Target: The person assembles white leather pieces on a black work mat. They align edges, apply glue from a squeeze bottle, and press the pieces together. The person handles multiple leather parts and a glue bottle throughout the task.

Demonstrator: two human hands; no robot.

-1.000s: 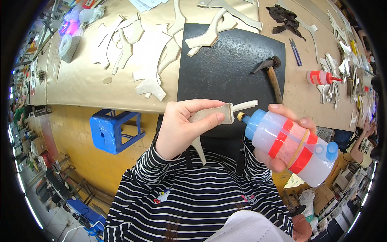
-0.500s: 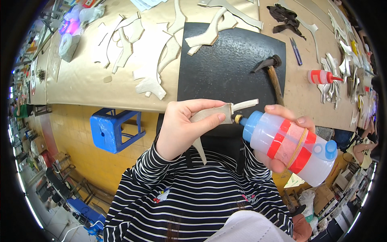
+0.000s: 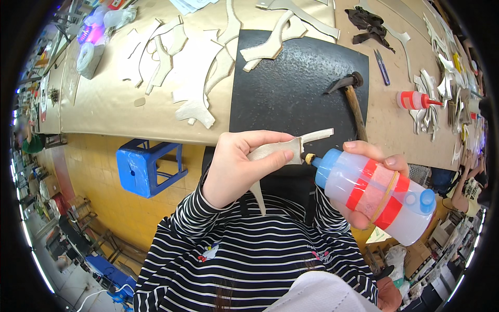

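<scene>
My left hand (image 3: 236, 165) pinches a pale beige cut piece (image 3: 275, 150), probably leather, between thumb and fingers. One narrow tail of it hangs below the hand, and a thin light strip (image 3: 318, 135) sticks out past its right end. In my right hand (image 3: 364, 156) lies a translucent squeeze bottle (image 3: 342, 174) with a blue cap, red tape bands and a rubber band, tilted so its dark tip points left. That tip sits at or very near the piece's right edge; whether they touch I cannot tell.
A hammer (image 3: 352, 96) rests on a black board (image 3: 291, 91) ahead. Several pale cut pieces (image 3: 195, 106) lie on the table's left part. Blue-handled snips (image 3: 382, 67) and a smaller red-taped bottle (image 3: 414, 99) are at the right. A blue stool (image 3: 134, 169) stands on the yellow floor.
The bottle has tilted slightly and shifted a little down, its tip moving slightly lower and to the right along the piece's edge. Both hands keep their hold.
</scene>
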